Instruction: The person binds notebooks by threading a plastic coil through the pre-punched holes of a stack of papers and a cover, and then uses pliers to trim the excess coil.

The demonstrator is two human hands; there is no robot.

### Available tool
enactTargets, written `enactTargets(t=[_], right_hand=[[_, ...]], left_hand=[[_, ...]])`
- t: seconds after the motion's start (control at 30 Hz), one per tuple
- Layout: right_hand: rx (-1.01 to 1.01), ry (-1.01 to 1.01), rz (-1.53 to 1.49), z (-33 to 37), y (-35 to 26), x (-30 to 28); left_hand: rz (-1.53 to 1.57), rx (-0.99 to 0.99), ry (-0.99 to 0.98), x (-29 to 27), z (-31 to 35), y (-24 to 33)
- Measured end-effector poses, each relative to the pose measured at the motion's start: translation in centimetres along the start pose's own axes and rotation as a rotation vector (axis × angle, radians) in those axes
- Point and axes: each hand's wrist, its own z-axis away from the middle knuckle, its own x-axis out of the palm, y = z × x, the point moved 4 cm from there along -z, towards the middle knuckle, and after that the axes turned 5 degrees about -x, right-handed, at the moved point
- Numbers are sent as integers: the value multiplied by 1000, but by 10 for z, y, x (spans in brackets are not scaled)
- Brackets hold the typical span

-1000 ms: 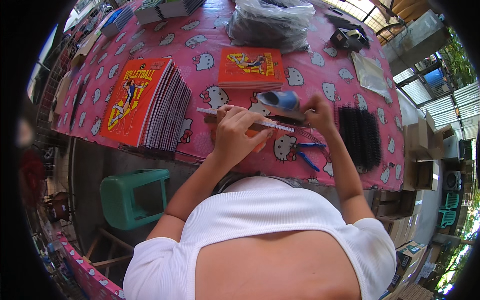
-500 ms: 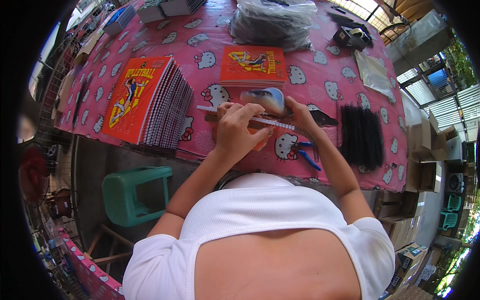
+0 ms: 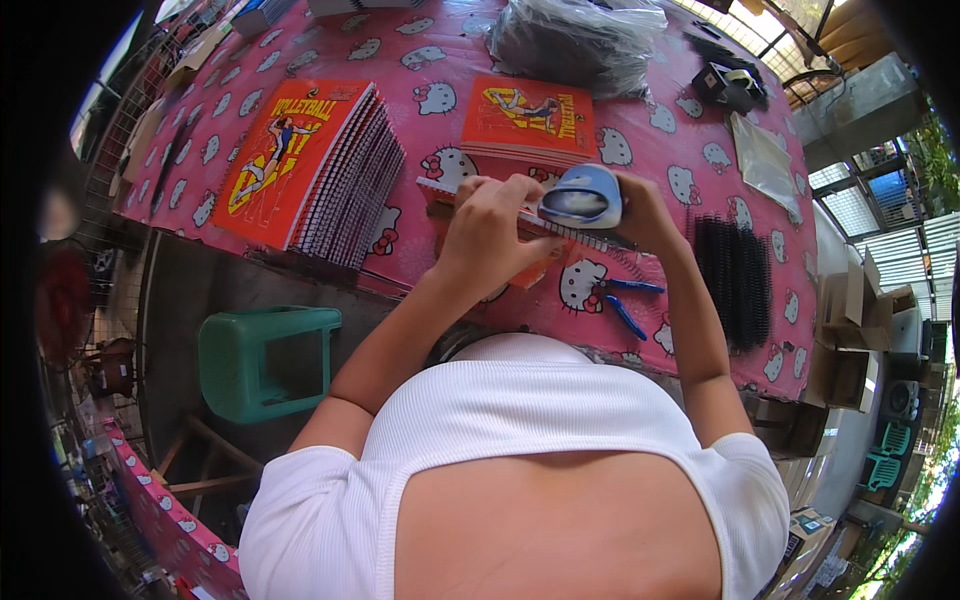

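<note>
My left hand (image 3: pixel 490 222) grips a notebook (image 3: pixel 432 190) held with its punched edge up, thumb on the near side and fingers on the far side. A thin dark spiral coil (image 3: pixel 628 262) trails from the right end of that edge. My right hand (image 3: pixel 645 215) is closed around a blue-grey rounded tool (image 3: pixel 580 197) with an oval hollow, against the notebook's edge; its exact kind is unclear. Blue-handled pliers (image 3: pixel 628 303) lie on the table just below. Beyond my hands sits a stack of red-orange notebooks (image 3: pixel 527 115).
A tall stack of spiral-bound notebooks (image 3: pixel 300 170) stands left on the pink patterned tablecloth (image 3: pixel 400 110). Black coils (image 3: pixel 732 280) lie at right, near a clear plastic sheet (image 3: pixel 765 165). A plastic bag (image 3: pixel 575 45) sits at the back. A green stool (image 3: pixel 225 365) stands below the left edge.
The blue-grey tool has shifted right along the notebook's edge and turned, so its oval hollow now shows. The left hand keeps its grip. The whole view has shifted slightly.
</note>
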Motion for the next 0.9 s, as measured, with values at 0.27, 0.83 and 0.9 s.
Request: enactTargets(t=[0.27, 0.83, 0.9], right_hand=[[24, 18, -89, -33, -6, 11], [17, -167, 223, -82, -19, 50], [68, -90, -236, -83, -27, 53]], left_hand=[[-271, -102, 109, -25, 6, -25], [128, -390, 86, -49, 11, -63], [280, -470, 122, -54, 10, -69]])
